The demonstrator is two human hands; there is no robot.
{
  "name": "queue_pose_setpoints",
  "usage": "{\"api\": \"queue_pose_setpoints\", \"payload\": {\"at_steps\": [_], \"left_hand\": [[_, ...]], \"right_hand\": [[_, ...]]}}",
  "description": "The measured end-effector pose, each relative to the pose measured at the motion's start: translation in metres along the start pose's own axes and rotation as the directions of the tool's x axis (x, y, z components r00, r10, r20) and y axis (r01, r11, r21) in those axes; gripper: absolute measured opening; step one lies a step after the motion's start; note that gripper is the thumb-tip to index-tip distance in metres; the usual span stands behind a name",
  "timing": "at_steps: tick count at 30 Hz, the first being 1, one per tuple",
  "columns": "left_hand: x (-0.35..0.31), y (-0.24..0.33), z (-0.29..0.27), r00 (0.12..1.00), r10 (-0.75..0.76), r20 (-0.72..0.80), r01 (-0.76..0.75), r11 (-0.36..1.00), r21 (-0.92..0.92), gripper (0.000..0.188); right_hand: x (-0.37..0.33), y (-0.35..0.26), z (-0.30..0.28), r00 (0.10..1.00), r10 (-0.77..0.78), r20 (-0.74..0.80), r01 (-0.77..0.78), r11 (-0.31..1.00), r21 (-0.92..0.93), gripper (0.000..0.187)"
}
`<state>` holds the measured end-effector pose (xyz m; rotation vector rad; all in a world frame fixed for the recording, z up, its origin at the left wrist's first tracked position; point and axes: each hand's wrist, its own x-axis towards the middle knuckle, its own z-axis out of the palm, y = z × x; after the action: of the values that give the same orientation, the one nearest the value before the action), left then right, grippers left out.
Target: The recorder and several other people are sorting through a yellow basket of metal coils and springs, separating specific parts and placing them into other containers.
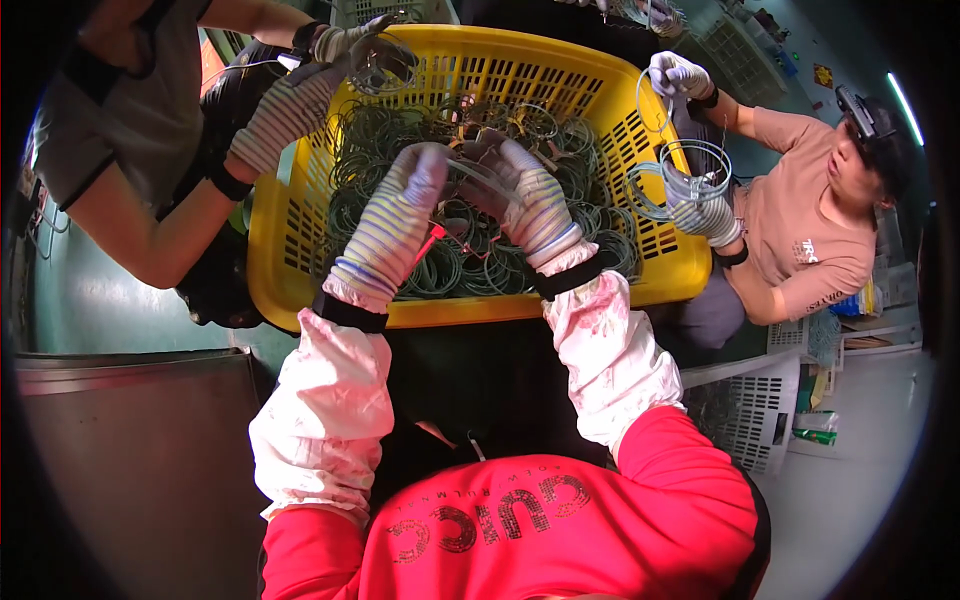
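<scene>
My left hand (405, 205), in a striped knit glove with a grey coated palm, is closed on a thin pale wire coil (482, 178) above the basket. My right hand (530, 195), gloved alike, closes on the same coil from the other side; its fingertips are dark and hard to make out. Beneath both hands a yellow slotted basket (480, 312) holds a heap of grey-green wire coils (460, 268). A red strip (428, 243) shows beside my left wrist; its kind is unclear.
At the right a person holds a looped wire coil (690, 185) in gloved hands. Another person's striped gloves (300, 105) reach over the basket's left side. A metal surface (140, 450) stands at the lower left, a white slotted crate (755, 410) at the lower right.
</scene>
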<state>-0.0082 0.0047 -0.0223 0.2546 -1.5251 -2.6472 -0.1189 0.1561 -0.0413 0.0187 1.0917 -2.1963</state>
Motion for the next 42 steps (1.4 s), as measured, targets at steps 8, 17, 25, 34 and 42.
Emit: {"api": "queue_pose_setpoints", "payload": {"at_steps": [8,17,25,34,42], "left_hand": [[0.014,0.014,-0.023,0.973,-0.093,-0.212,0.034,0.963,-0.266,0.101],[0.013,0.017,-0.049,0.973,-0.024,-0.231,0.023,1.000,-0.007,0.103],[0.022,0.022,-0.054,0.905,-0.261,-0.335,0.131,0.922,-0.365,0.098],[0.016,0.001,-0.039,0.857,0.217,-0.468,-0.224,0.974,0.040,0.038],[0.019,0.000,-0.053,0.822,-0.231,-0.520,-0.126,0.817,-0.563,0.028]], "right_hand": [[-0.025,0.016,0.024,0.622,-0.542,0.565,0.781,0.373,-0.502,0.100],[-0.039,0.015,0.032,0.466,-0.502,0.728,0.763,-0.188,-0.618,0.104],[-0.049,0.019,0.035,0.574,-0.517,0.635,0.743,0.003,-0.669,0.055],[-0.037,0.025,0.034,0.501,-0.606,0.617,0.790,0.029,-0.613,0.062],[-0.032,0.026,0.031,0.709,-0.440,0.552,0.665,0.155,-0.731,0.088]]}}
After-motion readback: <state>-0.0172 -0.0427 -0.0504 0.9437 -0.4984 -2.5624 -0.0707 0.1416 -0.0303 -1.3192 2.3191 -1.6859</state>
